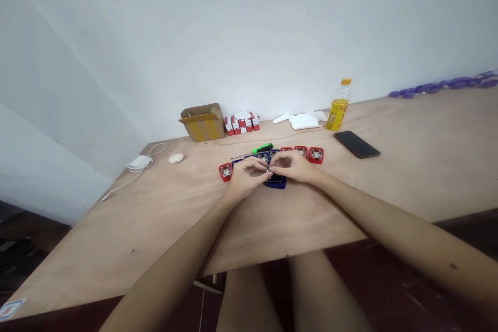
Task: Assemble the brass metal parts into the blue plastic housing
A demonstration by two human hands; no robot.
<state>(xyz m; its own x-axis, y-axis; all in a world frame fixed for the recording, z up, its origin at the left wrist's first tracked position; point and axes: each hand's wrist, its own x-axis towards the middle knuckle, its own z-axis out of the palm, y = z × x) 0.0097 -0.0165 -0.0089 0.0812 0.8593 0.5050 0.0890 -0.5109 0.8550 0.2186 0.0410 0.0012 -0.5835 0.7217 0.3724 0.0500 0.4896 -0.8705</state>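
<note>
My left hand (247,177) and my right hand (293,165) meet over a dark blue plastic case (276,183) on the table. Thumb and fingers of both hands are pinched together around a small metal part (268,168), too small to name. Behind the hands runs a row of similar open cases with metal fittings inside: a red case (225,171) at the left end, blue cases (262,157) in the middle, and a red case (316,155) at the right end. My fingers hide part of the row. A green and black screwdriver (262,149) lies just beyond it.
An open cardboard box (204,127) and small red-and-white boxes (241,124) stand by the wall. White papers (305,120), a yellow drink bottle (337,109) and a black phone (357,144) are to the right. A white charger with cable (139,162) and a round white object (176,158) lie left.
</note>
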